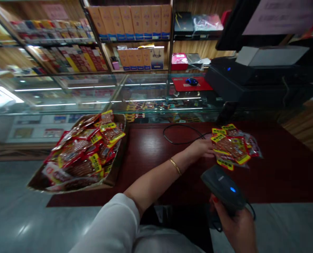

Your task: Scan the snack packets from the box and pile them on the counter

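Note:
My right hand (235, 225) is wrapped round the handle of a dark barcode scanner (223, 186), which has a blue light lit on top. Its head points toward a small pile of snack packets (231, 146) on the right of the counter. At the left edge of that pile, my left hand (204, 147) has its fingers closed on a snack packet; the packets partly hide the fingertips. These packets are clear, red and yellow, with brown food inside. To the left, a cardboard box (119, 154) is heaped with similar packets (85, 151).
The dark red wooden counter (146, 151) carries a looped black cable (169, 140). Behind it stand a glass display case (146, 89), a red mouse pad (207, 84) with a mouse (192, 81), and dark checkout equipment (246, 84). Shelves of boxed goods (135, 21) line the back.

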